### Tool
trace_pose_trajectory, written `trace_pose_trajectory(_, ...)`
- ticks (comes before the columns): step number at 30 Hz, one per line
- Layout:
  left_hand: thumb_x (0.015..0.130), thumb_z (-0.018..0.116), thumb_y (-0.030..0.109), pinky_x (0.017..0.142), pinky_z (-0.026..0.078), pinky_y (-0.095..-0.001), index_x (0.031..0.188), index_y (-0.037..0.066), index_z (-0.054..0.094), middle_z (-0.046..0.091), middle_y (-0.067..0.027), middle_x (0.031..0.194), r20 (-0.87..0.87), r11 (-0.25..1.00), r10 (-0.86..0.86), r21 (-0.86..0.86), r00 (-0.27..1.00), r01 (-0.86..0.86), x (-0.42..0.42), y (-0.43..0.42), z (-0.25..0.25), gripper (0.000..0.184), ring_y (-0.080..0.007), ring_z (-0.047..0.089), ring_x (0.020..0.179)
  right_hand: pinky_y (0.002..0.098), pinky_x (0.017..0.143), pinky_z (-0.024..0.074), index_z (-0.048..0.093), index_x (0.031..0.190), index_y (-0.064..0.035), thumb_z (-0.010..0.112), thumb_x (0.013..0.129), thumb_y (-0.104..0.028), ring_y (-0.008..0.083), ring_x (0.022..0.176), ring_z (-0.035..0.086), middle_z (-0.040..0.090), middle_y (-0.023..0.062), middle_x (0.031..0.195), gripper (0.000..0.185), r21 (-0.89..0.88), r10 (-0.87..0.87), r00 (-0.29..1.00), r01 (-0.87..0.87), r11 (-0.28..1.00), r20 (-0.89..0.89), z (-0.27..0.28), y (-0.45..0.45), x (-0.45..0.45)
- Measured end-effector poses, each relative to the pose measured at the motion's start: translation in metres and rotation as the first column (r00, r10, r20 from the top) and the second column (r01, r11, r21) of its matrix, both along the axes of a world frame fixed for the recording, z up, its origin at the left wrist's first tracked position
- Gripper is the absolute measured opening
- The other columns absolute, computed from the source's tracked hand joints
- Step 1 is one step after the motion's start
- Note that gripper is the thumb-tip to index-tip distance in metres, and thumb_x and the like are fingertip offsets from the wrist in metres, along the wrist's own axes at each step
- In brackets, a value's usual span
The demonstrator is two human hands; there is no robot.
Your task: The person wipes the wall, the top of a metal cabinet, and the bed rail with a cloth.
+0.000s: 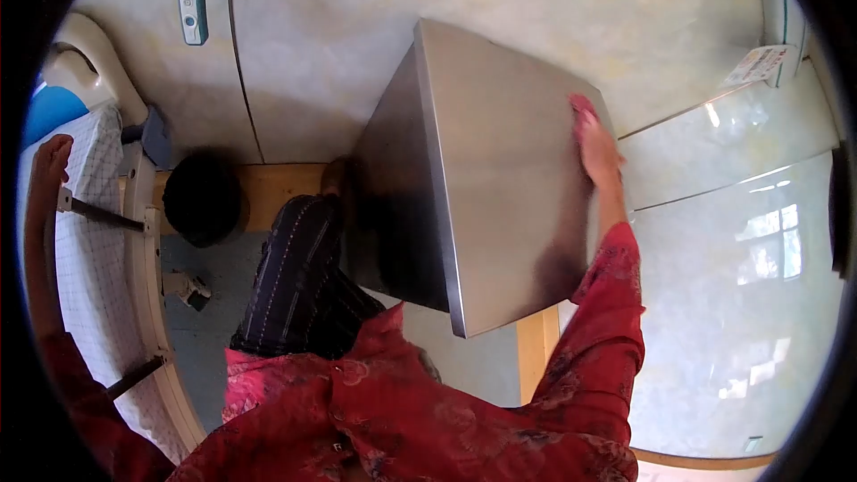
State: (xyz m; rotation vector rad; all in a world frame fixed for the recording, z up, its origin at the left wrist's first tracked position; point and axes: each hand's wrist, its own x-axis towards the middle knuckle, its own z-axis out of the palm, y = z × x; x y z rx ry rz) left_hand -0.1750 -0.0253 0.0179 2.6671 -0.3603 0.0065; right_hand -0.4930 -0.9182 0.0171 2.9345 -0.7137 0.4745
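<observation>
A metal cabinet (pixel 509 178) with a smooth grey top stands against the wall in front of me. My right hand (pixel 600 150) rests near the right edge of that top, with a small red cloth (pixel 583 105) pressed under its fingers. Out at the far left, my left hand (pixel 55 156) is raised beside the bed (pixel 89 232), away from the cabinet. Its fingers are curled together, and anything inside them is too small to make out.
A black bin (pixel 203 199) stands on the floor between the bed rail and my leg. A switch box (pixel 192 14) hangs on the wall by a cord. Glossy wall panels (pixel 741 241) line the right side. A small pale object (pixel 186 288) lies near the bed.
</observation>
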Motion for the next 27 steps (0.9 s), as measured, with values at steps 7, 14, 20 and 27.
trace_pose_trajectory(7,0.098,0.066,0.028,0.069,0.056,-0.0361,0.118,-0.006,0.071,0.072,-0.0158,0.087,-0.073,1.000,0.017,0.002,0.997,-0.017,-0.008,-0.015,0.011,0.040,-0.0220,0.070,0.073,0.0525,0.094,0.0524,0.061,0.132,-0.0066,0.037,0.107,-0.028,0.0397,0.111,0.065,0.064,0.0192,0.133,0.041,-0.106,-0.459,0.876,0.447,0.888,-0.147,-0.003,-0.105,-0.104)
trace_pose_trajectory(14,0.098,0.066,0.027,0.069,0.056,-0.0350,0.118,-0.006,0.071,0.072,-0.0155,0.087,-0.054,0.999,0.030,-0.020,0.998,-0.031,-0.002,0.002,0.004,0.039,-0.0217,0.070,0.073,0.0464,0.103,0.0473,0.062,0.135,-0.0110,0.040,0.106,-0.031,0.0331,0.130,0.054,0.062,0.0095,0.141,0.041,-0.097,-0.104,0.993,0.108,0.989,0.052,-0.022,-0.114,0.001)
trace_pose_trajectory(20,0.098,0.066,0.027,0.069,0.055,-0.0342,0.118,-0.006,0.071,0.072,-0.0153,0.087,-0.071,0.999,-0.040,0.019,0.997,0.041,-0.004,-0.022,0.011,0.039,-0.0215,0.070,0.074,0.0430,0.103,0.0465,0.066,0.133,-0.0142,0.052,0.103,-0.022,0.0329,0.119,0.061,0.067,0.0138,0.128,0.035,-0.045,0.657,0.752,-0.656,0.754,0.053,0.007,0.136,0.128)
trace_pose_trajectory(27,0.100,0.062,0.034,0.069,0.054,-0.0368,0.119,0.003,0.071,0.069,-0.0081,0.100,0.011,0.986,0.133,-0.098,0.991,-0.131,0.037,0.088,-0.055,0.038,-0.0196,0.064,0.083,0.0427,0.102,0.0478,0.073,0.120,-0.0125,0.061,0.100,-0.024,0.0328,0.114,0.064,0.071,0.0135,0.118,0.026,0.018,0.668,0.727,-0.678,0.735,0.158,0.006,0.110,0.146)
